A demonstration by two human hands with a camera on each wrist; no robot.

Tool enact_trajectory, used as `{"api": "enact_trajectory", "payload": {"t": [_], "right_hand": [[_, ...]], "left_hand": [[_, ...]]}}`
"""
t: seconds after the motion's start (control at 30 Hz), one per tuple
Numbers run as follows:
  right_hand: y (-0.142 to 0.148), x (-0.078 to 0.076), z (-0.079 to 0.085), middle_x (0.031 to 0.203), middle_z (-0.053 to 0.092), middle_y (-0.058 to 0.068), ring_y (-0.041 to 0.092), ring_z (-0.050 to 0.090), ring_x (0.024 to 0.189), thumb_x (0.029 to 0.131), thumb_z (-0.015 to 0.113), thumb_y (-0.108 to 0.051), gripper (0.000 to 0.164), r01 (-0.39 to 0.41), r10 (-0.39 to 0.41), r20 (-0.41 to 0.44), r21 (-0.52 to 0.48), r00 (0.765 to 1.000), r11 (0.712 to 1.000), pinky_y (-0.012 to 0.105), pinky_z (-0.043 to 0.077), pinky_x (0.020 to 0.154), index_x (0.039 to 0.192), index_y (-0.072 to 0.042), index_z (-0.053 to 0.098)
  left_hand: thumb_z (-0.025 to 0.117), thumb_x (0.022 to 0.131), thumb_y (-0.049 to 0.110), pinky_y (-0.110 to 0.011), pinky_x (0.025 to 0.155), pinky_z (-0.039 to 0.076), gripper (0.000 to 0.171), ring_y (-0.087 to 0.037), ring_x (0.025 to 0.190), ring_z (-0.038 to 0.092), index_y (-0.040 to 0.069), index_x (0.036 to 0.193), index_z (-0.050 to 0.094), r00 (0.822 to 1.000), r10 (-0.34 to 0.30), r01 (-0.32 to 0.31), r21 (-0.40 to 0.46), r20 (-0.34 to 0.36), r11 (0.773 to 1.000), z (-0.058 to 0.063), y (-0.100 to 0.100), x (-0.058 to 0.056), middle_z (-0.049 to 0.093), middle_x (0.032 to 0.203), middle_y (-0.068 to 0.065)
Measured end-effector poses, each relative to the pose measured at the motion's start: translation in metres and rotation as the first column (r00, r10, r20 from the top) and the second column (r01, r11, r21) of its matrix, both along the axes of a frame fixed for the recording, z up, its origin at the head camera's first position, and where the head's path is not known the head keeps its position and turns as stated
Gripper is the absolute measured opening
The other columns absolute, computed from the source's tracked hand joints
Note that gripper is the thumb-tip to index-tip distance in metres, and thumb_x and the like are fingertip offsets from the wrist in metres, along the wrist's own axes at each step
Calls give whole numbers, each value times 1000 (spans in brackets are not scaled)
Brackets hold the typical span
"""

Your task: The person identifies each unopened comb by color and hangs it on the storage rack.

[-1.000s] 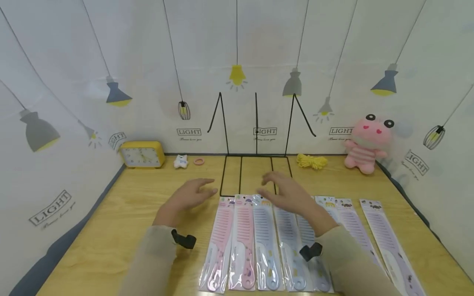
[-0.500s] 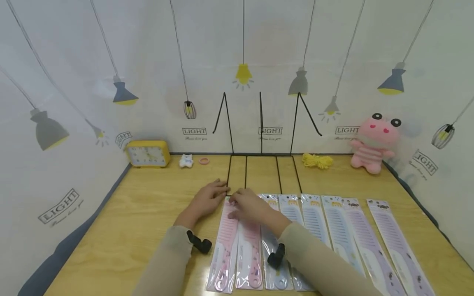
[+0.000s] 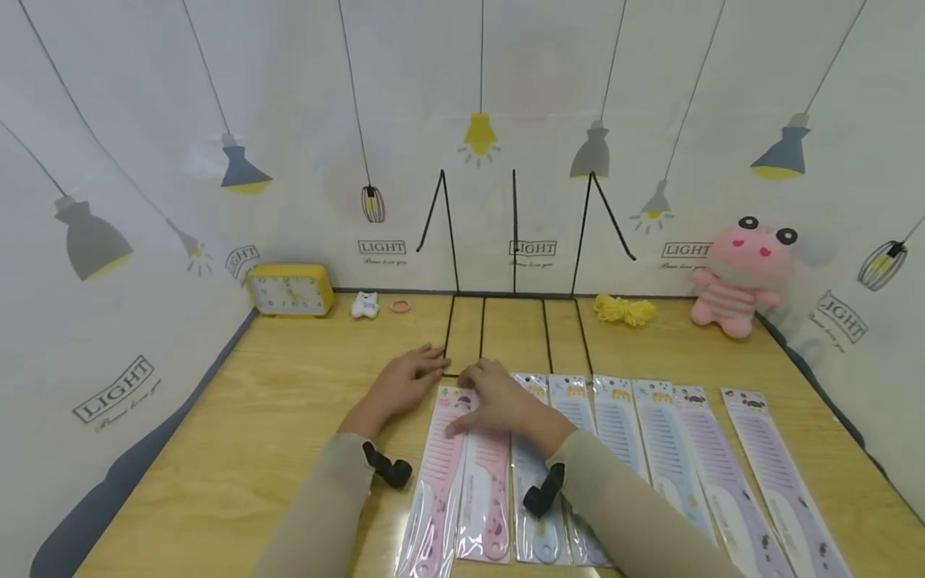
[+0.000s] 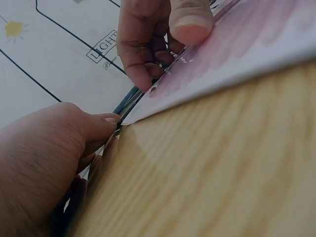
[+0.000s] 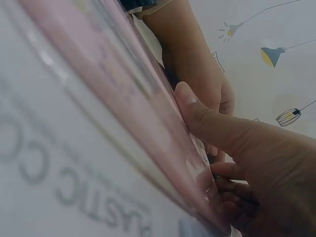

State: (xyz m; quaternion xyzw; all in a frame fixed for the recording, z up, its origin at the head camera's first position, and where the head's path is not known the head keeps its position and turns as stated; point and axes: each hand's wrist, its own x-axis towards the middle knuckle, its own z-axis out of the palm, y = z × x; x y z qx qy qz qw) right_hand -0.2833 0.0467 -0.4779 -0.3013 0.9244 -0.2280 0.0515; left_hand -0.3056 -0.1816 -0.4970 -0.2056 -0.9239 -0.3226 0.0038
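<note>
Packaged wide-tooth combs lie in a row on the table in the head view. My right hand (image 3: 499, 401) is over the head end of the leftmost pink comb (image 3: 437, 482); its thumb presses on the wrapper and its fingers curl over the far edge. In the left wrist view that comb's package (image 4: 232, 59) slants above the wood. My left hand (image 3: 401, 385) lies palm down with its fingertips at the front left corner of a black wire rack (image 3: 482, 333). I cannot tell whether those fingers close round the wire. A second pink comb (image 3: 486, 490) is partly under my right hand.
Blue combs (image 3: 665, 441) and purple combs (image 3: 776, 474) continue the row rightward. Along the back stand a yellow clock (image 3: 289, 291), a white star figure (image 3: 364, 305), a pink ring (image 3: 401, 306), yellow cord (image 3: 625, 311) and a pink plush toy (image 3: 740, 277). The rack's upright wires rise behind.
Both hands came down from above the table: the left to the rack's corner, the right leftward onto the pink comb. In the last half second the leftmost comb has shifted slightly towards me.
</note>
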Motion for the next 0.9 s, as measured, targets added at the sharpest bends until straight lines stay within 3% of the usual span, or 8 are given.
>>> {"api": "enact_trajectory", "payload": {"t": [0.33, 0.57, 0.67, 0.73, 0.8, 0.87, 0.9], "right_hand": [[0, 0, 2, 104, 54, -1, 18, 46, 100, 64, 84, -69, 75, 6, -6, 4, -54, 1000, 999, 35, 46, 89, 108, -13, 60], [1, -2, -6, 91, 58, -6, 17, 46, 90, 83, 79, -50, 35, -71, 64, -53, -131, 997, 989, 35, 42, 81, 92, -19, 65], [2, -3, -8, 87, 57, -6, 16, 45, 84, 88, 76, -47, 25, -45, 37, -40, -219, 999, 975, 33, 41, 73, 88, -25, 65], [2, -3, -7, 87, 55, -5, 16, 45, 82, 89, 75, -45, 21, 9, -15, -16, -316, 1000, 949, 32, 41, 70, 87, -27, 65], [1, -1, -3, 92, 56, -4, 15, 49, 86, 88, 77, -42, 17, 69, -65, 25, -438, 998, 896, 31, 45, 73, 89, -28, 68], [1, 1, 2, 96, 62, -4, 16, 54, 89, 88, 78, -38, 15, 115, -94, 66, -560, 993, 820, 33, 48, 77, 92, -25, 71], [1, 2, 6, 97, 65, -2, 17, 57, 90, 88, 79, -35, 16, 130, -89, 98, -625, 991, 769, 34, 50, 78, 94, -22, 72]], "left_hand": [[56, 104, 28, -50, 122, 22, 34, -20, 149, 30, 23, 137, 64, 1000, -2, 2, -2, -4, 1000, 4, 2, -2, 44, 155, 6], [55, 105, 26, -50, 122, 21, 34, -21, 149, 30, 23, 138, 64, 1000, -8, 8, 0, 9, 1000, 3, 2, 2, 44, 155, 5], [55, 105, 26, -50, 122, 21, 34, -21, 149, 30, 23, 138, 64, 1000, -12, 12, -1, 4, 1000, 2, 0, 2, 44, 155, 5], [55, 105, 28, -49, 122, 20, 35, -21, 149, 29, 22, 138, 64, 1000, -21, 21, -5, -3, 1000, 1, -1, 2, 44, 155, 4], [54, 105, 30, -49, 123, 19, 36, -21, 149, 29, 21, 138, 63, 999, -32, 32, -4, -6, 999, 1, -2, 1, 43, 156, 4], [54, 105, 33, -49, 123, 18, 38, -21, 149, 29, 20, 140, 62, 999, -43, 43, -4, -9, 999, 0, -2, 0, 43, 156, 3], [54, 105, 35, -49, 123, 19, 39, -20, 149, 29, 21, 141, 61, 999, -45, 45, -4, -15, 999, -1, -2, -1, 43, 156, 4]]}}
